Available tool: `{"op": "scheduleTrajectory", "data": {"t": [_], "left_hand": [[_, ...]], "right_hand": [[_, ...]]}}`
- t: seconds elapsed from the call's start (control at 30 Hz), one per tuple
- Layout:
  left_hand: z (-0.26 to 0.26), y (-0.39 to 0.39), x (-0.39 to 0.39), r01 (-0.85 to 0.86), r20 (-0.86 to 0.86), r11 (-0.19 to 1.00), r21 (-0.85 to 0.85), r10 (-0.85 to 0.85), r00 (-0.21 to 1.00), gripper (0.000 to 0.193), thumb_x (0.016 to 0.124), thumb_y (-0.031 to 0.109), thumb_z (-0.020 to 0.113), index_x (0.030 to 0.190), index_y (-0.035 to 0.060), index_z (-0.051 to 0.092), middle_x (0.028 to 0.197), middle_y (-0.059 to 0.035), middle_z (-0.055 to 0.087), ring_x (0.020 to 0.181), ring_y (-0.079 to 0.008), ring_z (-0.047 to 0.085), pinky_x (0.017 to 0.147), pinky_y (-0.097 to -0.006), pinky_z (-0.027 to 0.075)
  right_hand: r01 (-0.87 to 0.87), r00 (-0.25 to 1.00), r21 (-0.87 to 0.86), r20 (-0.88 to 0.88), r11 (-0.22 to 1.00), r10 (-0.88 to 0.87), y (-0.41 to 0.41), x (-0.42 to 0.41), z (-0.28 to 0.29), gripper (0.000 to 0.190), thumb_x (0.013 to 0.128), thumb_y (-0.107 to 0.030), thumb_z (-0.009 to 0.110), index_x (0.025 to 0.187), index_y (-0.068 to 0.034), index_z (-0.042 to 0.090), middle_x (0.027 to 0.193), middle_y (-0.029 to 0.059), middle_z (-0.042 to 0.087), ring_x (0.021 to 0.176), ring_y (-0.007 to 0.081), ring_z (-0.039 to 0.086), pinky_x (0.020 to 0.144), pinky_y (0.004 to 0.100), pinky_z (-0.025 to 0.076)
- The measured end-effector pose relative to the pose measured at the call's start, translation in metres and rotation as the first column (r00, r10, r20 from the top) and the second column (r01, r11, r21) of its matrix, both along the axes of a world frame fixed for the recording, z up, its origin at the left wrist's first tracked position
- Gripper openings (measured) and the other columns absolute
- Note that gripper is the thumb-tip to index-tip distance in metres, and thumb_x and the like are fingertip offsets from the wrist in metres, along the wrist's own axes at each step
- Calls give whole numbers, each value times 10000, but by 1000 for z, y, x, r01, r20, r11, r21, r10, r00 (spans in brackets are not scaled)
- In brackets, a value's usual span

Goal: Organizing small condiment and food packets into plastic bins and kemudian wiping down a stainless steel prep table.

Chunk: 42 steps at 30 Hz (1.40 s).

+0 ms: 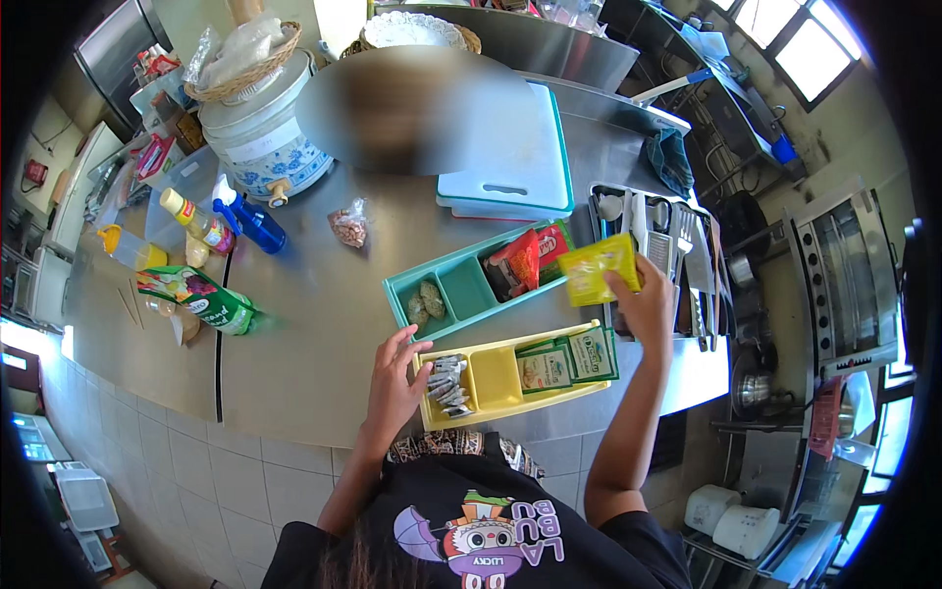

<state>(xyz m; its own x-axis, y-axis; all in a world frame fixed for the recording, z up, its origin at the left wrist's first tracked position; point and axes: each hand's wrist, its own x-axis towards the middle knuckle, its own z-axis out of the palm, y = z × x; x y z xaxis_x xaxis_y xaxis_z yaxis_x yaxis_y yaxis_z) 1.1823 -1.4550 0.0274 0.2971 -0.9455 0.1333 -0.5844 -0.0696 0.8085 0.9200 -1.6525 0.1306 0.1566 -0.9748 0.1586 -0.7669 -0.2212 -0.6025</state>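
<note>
My right hand [642,298] grips a flat yellow packet [592,272] above the right end of a teal divided tray [466,286]. Red packets [515,265] and a green one [567,237] stand in that tray's right compartment. Its middle section is bare, and small bags of dried herbs [425,303] fill the left one. My left hand [395,372] is at the left ends of both trays, fingers spread; whether it touches a rim is unclear. The yellow divided tray [494,377], nearer my body, contains small silvery sachets [447,386] on the left and green-and-white packets [567,361] on the right.
A cutlery tray [655,221] with knives and utensils lies right, cutting boards [508,180] behind. Left stand a blue spray bottle [254,221], a yellow-capped bottle [197,221] and a green pouch [202,302]. A bag of nuts [349,224] lies on the steel table [309,309].
</note>
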Motion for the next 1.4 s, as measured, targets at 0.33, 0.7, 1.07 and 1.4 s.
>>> {"op": "scheduleTrajectory", "data": {"t": [0.33, 0.7, 1.07, 1.4], "left_hand": [[-15, -10, 21, -124, -119, 987, -103, 111, 987, 230, 760, -14, 613, 968, 73, 660, 1144, -113, 581, 1008, -256, 599, 843, -340, 483], [-92, -101, 144, -483, -21, 869, -105, 484, 875, 755, 699, 180, 755, 1349, 167, 371, 1323, -162, 377, 1237, -335, 360, 1000, -432, 349], [-97, -173, 161, -503, 199, 864, -26, 498, 844, 558, 648, 168, 786, 1153, 108, 556, 1297, -151, 448, 1189, -258, 462, 932, -339, 415], [35, -58, 22, 58, -390, 966, -253, -157, 908, 503, 679, 77, 725, 1151, 69, 554, 1235, -79, 474, 1125, -230, 501, 895, -356, 473]], "right_hand": [[-191, 977, -81, 80, 978, 198, 31, 133, -92, 233, 757, -118, 672, 896, 10, 535, 808, 239, 607, 790, 415, 586, 672, 469, 457], [-54, 963, -181, -269, 982, 3, 35, 142, -108, 345, 707, -233, 731, 986, -64, 617, 1177, 53, 432, 1108, 264, 407, 891, 378, 370], [-30, 993, -416, 93, 909, 75, 25, 125, -94, 489, 709, -185, 775, 1092, -77, 490, 1205, 133, 406, 1015, 328, 488, 745, 345, 492], [99, 763, -162, 645, 982, 30, 61, 56, -43, 249, 836, -79, 647, 1055, -75, 528, 1180, 79, 504, 780, 79, 507, 577, 190, 382]]}}
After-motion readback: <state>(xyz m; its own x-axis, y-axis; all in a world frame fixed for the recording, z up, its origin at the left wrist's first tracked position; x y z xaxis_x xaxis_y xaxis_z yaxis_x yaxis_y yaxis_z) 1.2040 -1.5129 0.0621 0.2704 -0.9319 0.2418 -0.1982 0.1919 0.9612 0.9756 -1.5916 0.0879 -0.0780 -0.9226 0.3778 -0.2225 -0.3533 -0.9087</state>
